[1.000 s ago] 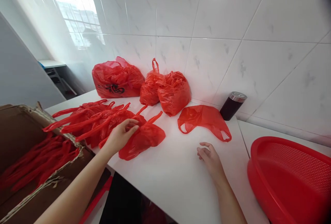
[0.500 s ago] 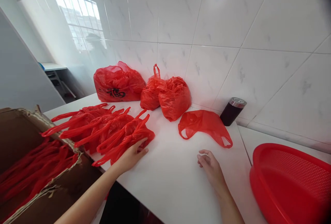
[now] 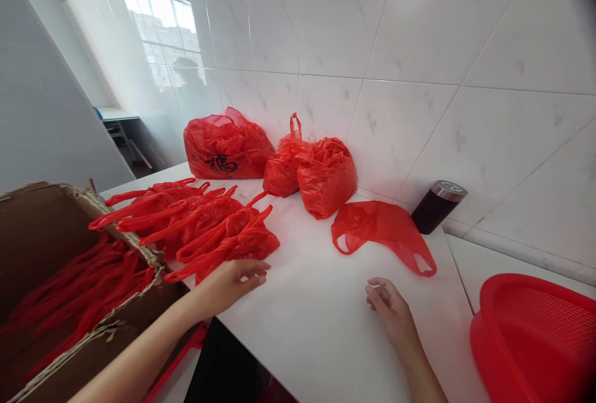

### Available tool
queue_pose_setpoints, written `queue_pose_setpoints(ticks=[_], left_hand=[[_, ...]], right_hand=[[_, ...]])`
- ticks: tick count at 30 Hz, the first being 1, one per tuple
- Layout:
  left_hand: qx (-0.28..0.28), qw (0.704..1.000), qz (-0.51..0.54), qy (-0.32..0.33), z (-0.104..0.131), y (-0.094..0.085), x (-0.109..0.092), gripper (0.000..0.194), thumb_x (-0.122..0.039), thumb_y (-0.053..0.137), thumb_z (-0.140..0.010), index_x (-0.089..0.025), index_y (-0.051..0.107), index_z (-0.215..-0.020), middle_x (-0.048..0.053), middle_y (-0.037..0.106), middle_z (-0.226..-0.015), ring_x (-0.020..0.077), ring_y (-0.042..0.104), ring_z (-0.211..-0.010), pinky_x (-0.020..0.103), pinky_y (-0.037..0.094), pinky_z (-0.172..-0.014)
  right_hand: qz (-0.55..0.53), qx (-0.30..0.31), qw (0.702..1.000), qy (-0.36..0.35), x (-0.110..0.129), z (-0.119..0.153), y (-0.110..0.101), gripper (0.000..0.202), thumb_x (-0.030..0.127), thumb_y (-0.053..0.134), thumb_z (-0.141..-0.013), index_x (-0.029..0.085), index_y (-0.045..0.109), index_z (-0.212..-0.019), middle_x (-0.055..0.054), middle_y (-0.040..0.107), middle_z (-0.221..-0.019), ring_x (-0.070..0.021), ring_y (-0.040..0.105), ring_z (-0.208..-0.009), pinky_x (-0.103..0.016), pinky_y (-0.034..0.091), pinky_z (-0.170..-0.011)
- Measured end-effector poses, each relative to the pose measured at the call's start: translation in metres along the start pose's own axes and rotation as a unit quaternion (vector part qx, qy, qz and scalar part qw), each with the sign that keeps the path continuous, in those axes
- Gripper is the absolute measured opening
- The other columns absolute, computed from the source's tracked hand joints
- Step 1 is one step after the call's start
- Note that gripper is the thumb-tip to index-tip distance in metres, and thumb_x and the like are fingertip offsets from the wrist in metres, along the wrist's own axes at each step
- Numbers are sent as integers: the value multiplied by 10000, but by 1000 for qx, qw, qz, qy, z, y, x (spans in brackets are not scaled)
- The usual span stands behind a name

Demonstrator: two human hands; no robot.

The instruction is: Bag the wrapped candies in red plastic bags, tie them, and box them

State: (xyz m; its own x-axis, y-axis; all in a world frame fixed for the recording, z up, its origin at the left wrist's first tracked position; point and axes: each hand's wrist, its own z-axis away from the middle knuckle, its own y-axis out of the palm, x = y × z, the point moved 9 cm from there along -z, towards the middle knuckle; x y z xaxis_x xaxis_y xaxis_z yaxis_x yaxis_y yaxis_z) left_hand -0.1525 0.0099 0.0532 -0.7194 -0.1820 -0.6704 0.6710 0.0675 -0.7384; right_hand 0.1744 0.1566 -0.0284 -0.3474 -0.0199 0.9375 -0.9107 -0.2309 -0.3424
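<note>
Several red bags (image 3: 205, 218) lie in a row on the desk (image 3: 302, 316); at its near end, left hand (image 3: 236, 279) empty, fingers parted; right hand (image 3: 395, 315) half-curled, apparently empty. I judge, remotely, arranging in hand; any further grasp calls for a light pinch.

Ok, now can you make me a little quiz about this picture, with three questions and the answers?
1. True or false: the left hand is nearer the row of red bags than the right hand is.
2. What is closest to the dark cup? A) cardboard box B) flat red bag C) red basket
3. Fill the gap: the big bag at the back left has ____ marks on it.
Key: 1 true; 2 B; 3 black.
</note>
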Motion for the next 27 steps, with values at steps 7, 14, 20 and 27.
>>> queue_pose_setpoints(ticks=[7, 14, 20, 27], left_hand=[[-160, 918, -353, -85, -14, -82, 8, 535, -526, 603, -810, -232, 603, -1257, 133, 587, -1274, 351, 539, -1126, 461, 460, -890], [-128, 914, -385, -4, -30, -62, 7, 306, -479, 650, -799, -232, 732, -960, 163, 462, -1386, 378, 453, -1215, 496, 428, -898], [-44, 995, -65, 60, -2, -120, -5, 236, -401, 576, -856, -206, 684, -935, 89, 657, -1085, 262, 633, -954, 393, 518, -816], [-137, 925, 335, -118, 107, -241, 109, 426, -442, 701, -767, -224, 644, -1128, 45, 739, -936, 215, 703, -802, 347, 575, -734]], right_hand=[[33, 5, 999, -4, -5, -3, 1, 432, 618, 590, -757, 231, 581, -950, 20, 588, -697, -164, 578, -713, -269, 495, -698], [65, -25, 997, 17, -21, -9, 0, 507, 681, 574, -705, 222, 585, -922, 0, 627, -757, -178, 614, -752, -272, 522, -701], [113, -26, 993, 12, -5, -7, 32, 520, 686, 562, -713, 217, 592, -936, -29, 677, -814, -202, 674, -744, -280, 549, -673], [141, 232, 906, -323, 148, 69, 252, 229, 408, 554, -884, 244, 625, -1028, -31, 672, -882, -160, 646, -773, -259, 560, -713]])
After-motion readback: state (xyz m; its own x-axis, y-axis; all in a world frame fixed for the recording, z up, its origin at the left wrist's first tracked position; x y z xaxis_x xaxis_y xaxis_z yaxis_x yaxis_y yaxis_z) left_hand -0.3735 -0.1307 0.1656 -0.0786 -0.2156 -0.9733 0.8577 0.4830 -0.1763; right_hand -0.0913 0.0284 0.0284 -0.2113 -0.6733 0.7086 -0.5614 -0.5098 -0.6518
